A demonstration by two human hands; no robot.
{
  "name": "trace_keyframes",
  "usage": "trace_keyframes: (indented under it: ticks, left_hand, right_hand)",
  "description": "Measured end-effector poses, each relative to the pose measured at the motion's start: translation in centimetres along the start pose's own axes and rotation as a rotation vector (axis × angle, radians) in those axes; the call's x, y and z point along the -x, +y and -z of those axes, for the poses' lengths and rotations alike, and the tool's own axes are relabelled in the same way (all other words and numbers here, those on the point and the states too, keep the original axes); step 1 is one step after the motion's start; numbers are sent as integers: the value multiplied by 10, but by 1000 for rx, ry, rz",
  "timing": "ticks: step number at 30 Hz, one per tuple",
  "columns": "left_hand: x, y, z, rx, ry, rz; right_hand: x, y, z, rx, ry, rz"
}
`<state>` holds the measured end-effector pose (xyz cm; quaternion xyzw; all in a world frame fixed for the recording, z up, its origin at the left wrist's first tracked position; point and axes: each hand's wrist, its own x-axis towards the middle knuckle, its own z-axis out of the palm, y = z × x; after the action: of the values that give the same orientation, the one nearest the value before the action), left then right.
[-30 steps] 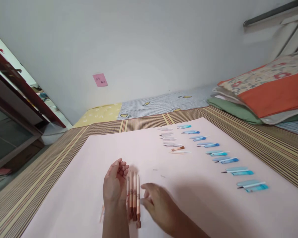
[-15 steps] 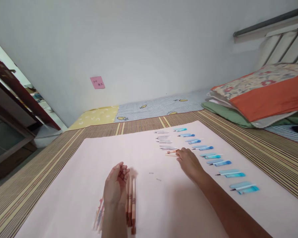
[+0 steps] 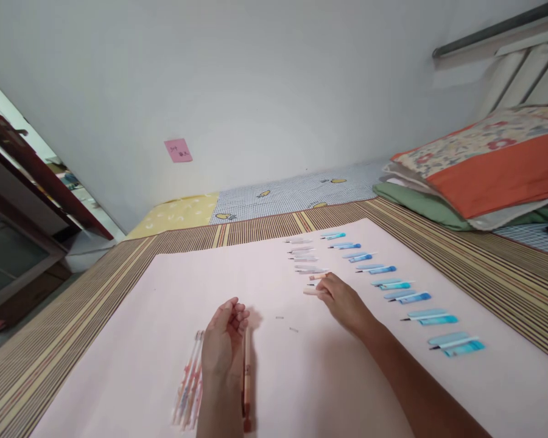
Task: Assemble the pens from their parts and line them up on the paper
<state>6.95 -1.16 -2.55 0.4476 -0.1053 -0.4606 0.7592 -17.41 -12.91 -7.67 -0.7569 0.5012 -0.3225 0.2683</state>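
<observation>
Pen parts (image 3: 311, 291), peach, with one dark tip between: at the fingertips of the right hand (image 3: 342, 301). Right hand: narrow, fingers drawn together on the parts; whether every part is gripped or some merely touched, cannot be told. Left hand (image 3: 221, 340): loosely cupped, fingers half curled, palm turned toward the right hand, nothing visible in the hollow. Brown-and-peach pens (image 3: 247, 380): just right of the left hand, partly hidden by it. Patterned pens (image 3: 188, 383): a bundle, just left of the left wrist. Small grey pieces (image 3: 293, 330), two: between the hands. Pale pen sets (image 3: 307, 268): just beyond the right hand. Blue pen sets (image 3: 466, 348): slanting row, right of the right hand. Pink sheet (image 3: 155, 304): beneath all.
</observation>
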Motion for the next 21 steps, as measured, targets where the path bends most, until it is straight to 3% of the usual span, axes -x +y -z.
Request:
trace_keyframes:
  ticks: [8,21]
  left_hand:
    - [3,-1,-4,6,7,13]
    - [0,-5,-1,-3,-21,12]
  right_hand:
    - [3,-3,0,-281,31,-61]
    - [6,2,3,-312,112,-67]
